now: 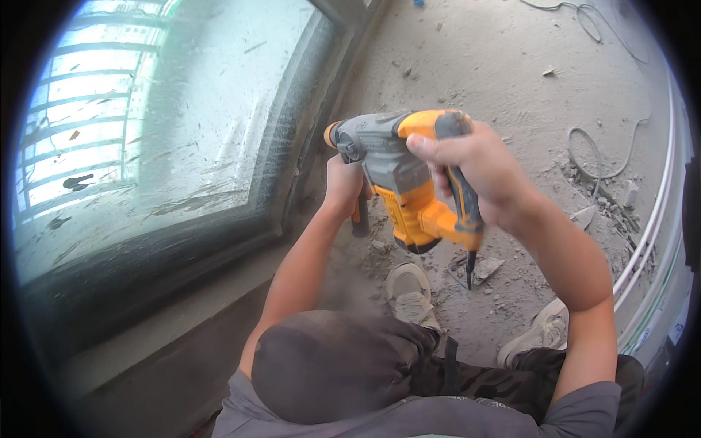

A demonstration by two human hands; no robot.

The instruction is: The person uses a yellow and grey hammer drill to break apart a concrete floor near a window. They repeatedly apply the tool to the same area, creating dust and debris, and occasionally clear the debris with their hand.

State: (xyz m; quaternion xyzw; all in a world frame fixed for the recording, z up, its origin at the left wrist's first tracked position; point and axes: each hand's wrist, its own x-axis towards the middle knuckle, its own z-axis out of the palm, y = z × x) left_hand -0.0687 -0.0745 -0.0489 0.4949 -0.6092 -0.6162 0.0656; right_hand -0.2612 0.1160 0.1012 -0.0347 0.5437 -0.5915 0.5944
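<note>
Between my hands is a yellow and grey rotary hammer drill (394, 162), held level with its front end pointing left at the wall under the window frame. My right hand (478, 164) is closed around the rear handle, the thumb lying across its top. Near the front, my left hand (343, 186) grips the black side handle, whose lower end shows below the fist. The drill's tip and whatever it meets are hidden or too dim to make out. A black power cord (470, 270) hangs from the base of the rear handle.
A dusty window (197, 117) with a dark frame (292, 139) fills the left side. Broken rubble (621, 208) and dust lie over the concrete floor (482, 51). A loose cable (599, 164) curls at the right, beside white pipes (653, 226). My shoes (410, 292) stand below the drill.
</note>
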